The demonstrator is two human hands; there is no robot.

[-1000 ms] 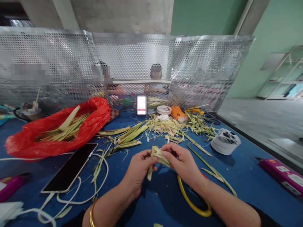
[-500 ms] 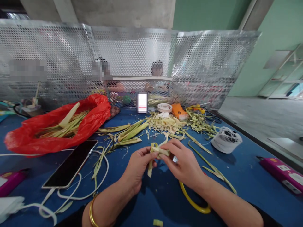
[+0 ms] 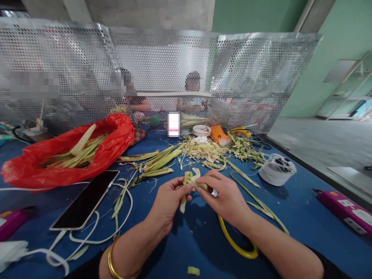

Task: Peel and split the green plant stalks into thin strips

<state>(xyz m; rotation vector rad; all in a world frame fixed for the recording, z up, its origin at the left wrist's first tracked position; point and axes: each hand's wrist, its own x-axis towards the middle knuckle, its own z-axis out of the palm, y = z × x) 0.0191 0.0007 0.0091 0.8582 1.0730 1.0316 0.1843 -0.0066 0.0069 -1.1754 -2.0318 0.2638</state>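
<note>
Found folded, pale-green leaf strip (image 3: 190, 179) pinched by both left hand (image 3: 170, 197) and right hand (image 3: 226, 193), above blue table (image 3: 186, 248). Noted yellow loop (image 3: 246, 254) partly hidden below right hand; logged spool of white cord (image 3: 274, 174) farther right.

Blazes bright red on the plastic bag (image 3: 21, 172), mixes straw and dull green on the long leaves (image 3: 83, 146) inside! Goes pale yellow-green and cream along the folded leaf strip (image 3: 188, 177), runs deep blue over the tabletop (image 3: 162, 254), flashes gold at the bangle (image 3: 111, 263). Swings yellow round the curved loop (image 3: 232, 242)! Checks in browns on the pouch (image 3: 140, 136), pops orange on the packet (image 3: 219, 134), turns plain white on the twine (image 3: 274, 173), hits magenta on the boxy device (image 3: 338, 205), dots silver with round holes across the perforated partition (image 3: 165, 58)!
</note>
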